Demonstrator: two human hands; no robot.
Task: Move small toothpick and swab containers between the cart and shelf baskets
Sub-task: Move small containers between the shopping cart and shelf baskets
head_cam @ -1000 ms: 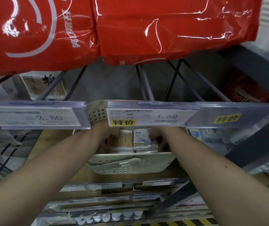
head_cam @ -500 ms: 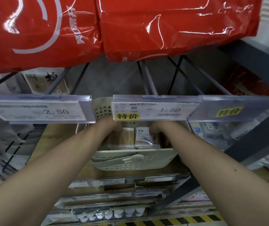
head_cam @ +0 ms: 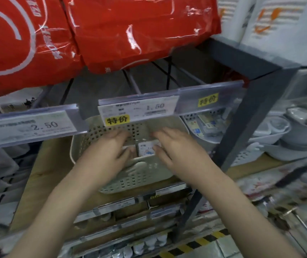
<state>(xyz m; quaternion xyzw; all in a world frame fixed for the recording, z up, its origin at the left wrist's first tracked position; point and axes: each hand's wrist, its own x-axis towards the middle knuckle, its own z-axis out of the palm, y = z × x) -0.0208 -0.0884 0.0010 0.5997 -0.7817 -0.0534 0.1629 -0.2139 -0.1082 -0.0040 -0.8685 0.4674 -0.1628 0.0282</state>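
Head camera: Two bare hands reach into a cream perforated basket (head_cam: 134, 175) on a wooden shelf (head_cam: 43, 174) beneath hanging price tags. The left hand (head_cam: 108, 151) hovers over the basket's left half, fingers extended forward and loosely spread, thumb angled toward the middle; it grips nothing that can be seen, though motion blur softens the fingertips. The right hand (head_cam: 175, 146) is over the right half, fingers stretched toward the back wall and thumb lying against a small white labelled container (head_cam: 146, 148) that stands in the basket between the two hands. Whether the right hand merely touches that container or grasps it cannot be told. Another pale item sits just left of it, mostly hidden by the left thumb.

A price tag reading 1.50 (head_cam: 139, 108) with a yellow sticker hangs directly above the basket; a tag reading 2.50 (head_cam: 30, 127) hangs to the left. Red plastic packages (head_cam: 111, 30) fill the shelf above. To the right, a second perforated basket (head_cam: 204, 125) holds small packets with blue markings, beside a dark grey shelf post (head_cam: 249, 123). Farther right, pale bowls (head_cam: 301, 135) are stacked.
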